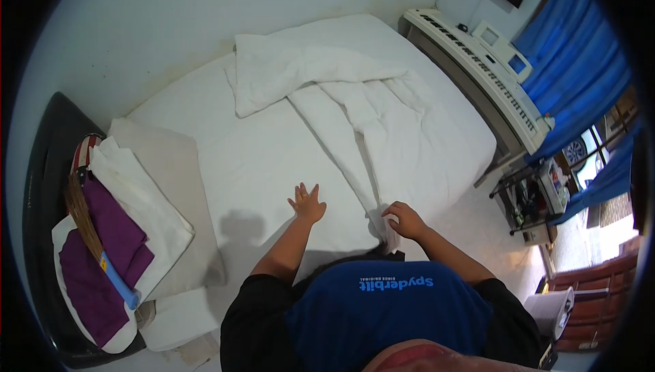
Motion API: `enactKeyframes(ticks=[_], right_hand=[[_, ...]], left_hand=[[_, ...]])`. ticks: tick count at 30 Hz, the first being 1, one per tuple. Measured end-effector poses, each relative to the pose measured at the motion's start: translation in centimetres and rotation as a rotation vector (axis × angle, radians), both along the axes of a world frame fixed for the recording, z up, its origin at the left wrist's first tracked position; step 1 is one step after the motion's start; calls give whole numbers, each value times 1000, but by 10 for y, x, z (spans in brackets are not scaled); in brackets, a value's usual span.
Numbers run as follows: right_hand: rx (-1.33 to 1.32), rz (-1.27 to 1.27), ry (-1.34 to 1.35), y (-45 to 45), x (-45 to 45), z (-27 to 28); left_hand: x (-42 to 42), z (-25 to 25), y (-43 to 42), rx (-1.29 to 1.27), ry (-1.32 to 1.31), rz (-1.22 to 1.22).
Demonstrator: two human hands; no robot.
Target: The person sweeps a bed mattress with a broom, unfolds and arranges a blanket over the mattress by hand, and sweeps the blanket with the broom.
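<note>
A rumpled white blanket (pixel 402 140) lies over the right half of the bed, its far part folded over on itself. A long fold of it runs down toward my body. My right hand (pixel 404 222) is closed at the blanket's near end, fingers curled on the fabric, with a bit of it hanging below. My left hand (pixel 308 205) is over the white bed sheet (pixel 252 147) to the left of the blanket, fingers spread and holding nothing; whether it presses on the sheet I cannot tell.
At the left, pillows (pixel 170 160), purple and white cloths (pixel 116 215) and a stick broom with a blue handle (pixel 117 280) lie by the dark headboard (pixel 51 188). A keyboard piano (pixel 477 65) stands along the foot; a cluttered cart (pixel 535 198) stands right.
</note>
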State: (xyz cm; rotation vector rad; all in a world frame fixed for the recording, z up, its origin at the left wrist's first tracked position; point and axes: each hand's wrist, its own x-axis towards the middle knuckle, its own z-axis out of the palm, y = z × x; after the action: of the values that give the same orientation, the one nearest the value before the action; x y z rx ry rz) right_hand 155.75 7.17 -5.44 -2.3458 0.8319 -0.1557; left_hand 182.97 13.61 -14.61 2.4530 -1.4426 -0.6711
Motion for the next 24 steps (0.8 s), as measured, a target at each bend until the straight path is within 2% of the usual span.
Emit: enactKeyframes(ticks=[3, 8, 11, 12, 14, 15, 17, 19, 21, 23, 24], right_hand=[[-129, 51, 1, -42, 20, 14], [-146, 141, -26, -130, 89, 9], [-356, 297, 29, -186, 149, 12], [-351, 305, 19, -205, 170, 7], [-335, 456, -17, -244, 215, -6], [-324, 460, -25, -262, 236, -15], [-595, 656, -28, -301, 283, -28], [-801, 782, 140, -340, 332, -36], [-890, 868, 235, -386, 376, -50], [-1046, 807, 107, -425, 410, -41], [-1034, 698, 175, -448, 428, -28]], left_hand=[[22, 0, -43, 152, 29, 110], [68, 7, -118, 176, 124, 359], [82, 3, -151, 73, 115, 647], [83, 1, -160, 75, 106, 657], [78, -2, -171, 76, -154, 722], [75, -11, -171, 87, -163, 727], [72, -26, -174, -56, -353, 726], [76, -33, -180, -56, -361, 718], [74, -34, -175, -73, -362, 706], [75, -39, -173, -42, -358, 701], [76, -42, -174, -36, -349, 694]])
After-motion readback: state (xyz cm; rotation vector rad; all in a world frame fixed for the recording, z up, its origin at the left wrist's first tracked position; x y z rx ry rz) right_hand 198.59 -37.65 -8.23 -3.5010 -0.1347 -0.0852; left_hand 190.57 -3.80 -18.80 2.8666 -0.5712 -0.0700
